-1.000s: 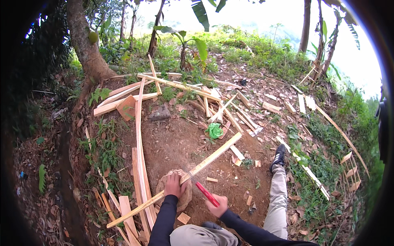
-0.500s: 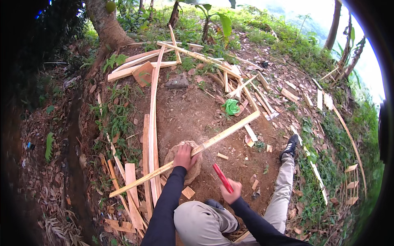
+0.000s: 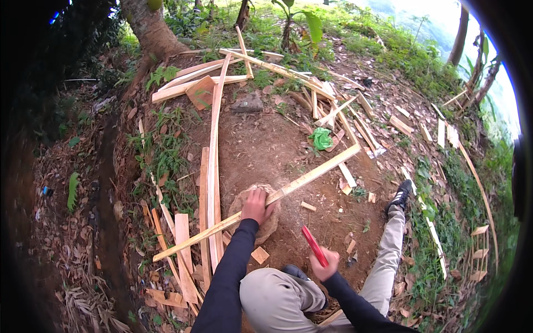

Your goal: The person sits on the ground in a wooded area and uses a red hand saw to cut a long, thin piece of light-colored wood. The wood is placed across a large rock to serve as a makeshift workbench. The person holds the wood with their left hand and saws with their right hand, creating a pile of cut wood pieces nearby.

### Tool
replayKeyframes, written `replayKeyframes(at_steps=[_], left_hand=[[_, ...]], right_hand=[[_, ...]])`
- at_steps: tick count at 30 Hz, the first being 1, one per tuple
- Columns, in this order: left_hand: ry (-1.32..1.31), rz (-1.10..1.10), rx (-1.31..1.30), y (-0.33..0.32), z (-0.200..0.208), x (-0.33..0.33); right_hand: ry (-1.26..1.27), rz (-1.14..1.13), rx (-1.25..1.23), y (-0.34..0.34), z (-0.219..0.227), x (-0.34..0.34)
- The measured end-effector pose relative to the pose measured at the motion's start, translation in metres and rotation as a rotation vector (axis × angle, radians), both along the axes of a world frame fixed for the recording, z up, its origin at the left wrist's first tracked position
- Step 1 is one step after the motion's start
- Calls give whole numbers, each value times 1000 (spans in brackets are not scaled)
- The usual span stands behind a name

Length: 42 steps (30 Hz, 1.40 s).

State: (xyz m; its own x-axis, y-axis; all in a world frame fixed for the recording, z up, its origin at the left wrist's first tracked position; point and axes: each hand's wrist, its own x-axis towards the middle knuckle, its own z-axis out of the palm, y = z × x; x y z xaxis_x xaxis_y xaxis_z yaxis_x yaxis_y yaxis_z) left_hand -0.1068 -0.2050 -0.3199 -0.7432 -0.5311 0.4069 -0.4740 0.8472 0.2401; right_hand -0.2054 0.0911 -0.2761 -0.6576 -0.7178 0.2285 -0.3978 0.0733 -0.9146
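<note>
My left hand grips a long pale wooden strip and presses it down on a round chopping block set in the bare soil. The strip runs from lower left to upper right across the block. My right hand is shut on the red handle of a tool, held up to the right of the block, apart from the strip. The tool's working end is hidden by my hand. My bent knee and outstretched leg with a black shoe lie to the right.
Long wooden slats lie left of the block, with short offcuts around it. More strips are piled at the back beside a green rag. A tree trunk rises at top left. A slatted frame stands at right.
My right hand with the red-handled tool has dropped lower and nearer my knee. The view has tilted down a little. My left hand keeps the strip on the block.
</note>
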Motion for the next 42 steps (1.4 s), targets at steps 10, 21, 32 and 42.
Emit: replayKeyframes(at_steps=[10, 21, 32, 42], left_hand=[[-21, 2, -24, 3, 2, -4], [4, -8, -8, 3, 2, -3], [-17, -15, -35, 5, 5, -4], [-10, -9, -21, 4, 5, -1]], right_hand=[[21, 22, -36, -74, 0, -17], [3, -17, 59, -21, 3, 0], [52, -28, 20, 30, -2, 11], [32, -3, 9, -39, 2, -3]])
